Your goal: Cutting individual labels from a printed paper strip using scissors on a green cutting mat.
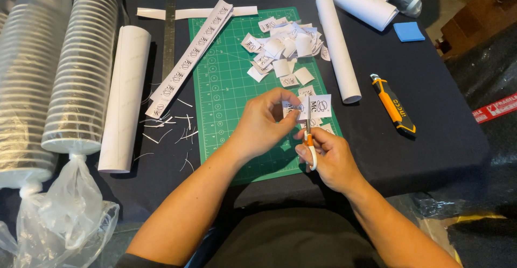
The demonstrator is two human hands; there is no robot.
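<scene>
The left hand (pixel 264 122) is pinching a short white paper strip (pixel 312 106) printed with small black marks, just above the right hand (pixel 328 157), which is gripping scissors (pixel 309 138) with orange-and-white handles, blades pointing up through the strip. Beyond both hands, cut paper squares (pixel 285 47) are piling on the gridded green cutting mat (pixel 226 85). Far left, clear plastic bags are holding stacked cups (pixel 81 68).

A cutting mat (pixel 226 85) lies on the tabletop (pixel 431 138). A heap of cut labels (pixel 285 44) sits on its far right part. A label strip (pixel 188 60) crosses its far left corner, beside a ruler (pixel 170 33). Right of the mat lie a paper roll (pixel 336 44), then a utility knife (pixel 393 105). Bagged cup stacks (pixel 81 68) lie far left.
</scene>
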